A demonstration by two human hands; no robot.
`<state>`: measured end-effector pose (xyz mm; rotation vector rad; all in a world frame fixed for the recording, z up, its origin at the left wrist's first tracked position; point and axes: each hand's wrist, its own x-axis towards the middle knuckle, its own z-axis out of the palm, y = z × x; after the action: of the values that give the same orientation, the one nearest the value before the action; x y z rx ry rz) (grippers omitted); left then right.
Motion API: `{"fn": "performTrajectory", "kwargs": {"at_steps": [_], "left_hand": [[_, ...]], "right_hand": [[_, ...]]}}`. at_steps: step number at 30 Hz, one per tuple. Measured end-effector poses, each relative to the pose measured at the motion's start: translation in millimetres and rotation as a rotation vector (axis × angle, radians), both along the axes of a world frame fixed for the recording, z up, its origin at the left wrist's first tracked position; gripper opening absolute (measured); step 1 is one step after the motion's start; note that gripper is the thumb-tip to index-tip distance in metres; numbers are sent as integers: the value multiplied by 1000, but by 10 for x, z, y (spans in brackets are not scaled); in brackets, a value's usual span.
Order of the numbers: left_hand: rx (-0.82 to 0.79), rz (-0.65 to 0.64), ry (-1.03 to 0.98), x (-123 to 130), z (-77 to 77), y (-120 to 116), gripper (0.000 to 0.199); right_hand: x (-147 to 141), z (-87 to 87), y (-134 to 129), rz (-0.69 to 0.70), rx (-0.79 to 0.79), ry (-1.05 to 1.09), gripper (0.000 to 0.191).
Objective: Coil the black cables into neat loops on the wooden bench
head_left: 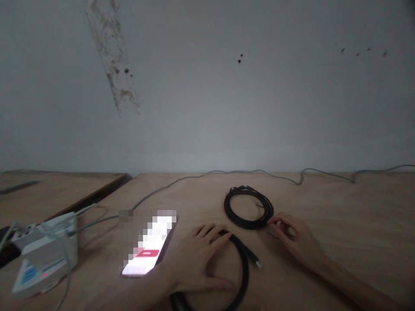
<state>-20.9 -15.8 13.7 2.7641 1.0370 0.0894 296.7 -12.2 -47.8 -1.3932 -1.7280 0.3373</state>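
Note:
A coil of black cable [242,259] lies near the front of the table, with a metal-tipped plug [257,262] on its right side. My left hand [197,259] rests over the left part of this coil, fingers spread and the fingertips on the cable. Farther back lies a second coiled black cable [228,211]. At its right front edge, my right hand [296,239] has thumb and forefinger pinched together against the coil. Whatever is between them is too small to make out. A thin dark strand [272,236] shows just below these fingertips.
Left of my left hand lies a phone [147,263] with a lit screen, partly pixelated. A white power strip [27,231] and a white plugged-in device [45,268] sit at far left. A grey cord [188,177] runs along the wooden table [356,224] by the wall.

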Motion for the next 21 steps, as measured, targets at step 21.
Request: {"fn": "performTrajectory", "kwargs": {"at_steps": [21], "left_hand": [[-64,-10,-53,154,6,-185,114]], "right_hand": [[-3,9,22,38,-11,13,33]]}}
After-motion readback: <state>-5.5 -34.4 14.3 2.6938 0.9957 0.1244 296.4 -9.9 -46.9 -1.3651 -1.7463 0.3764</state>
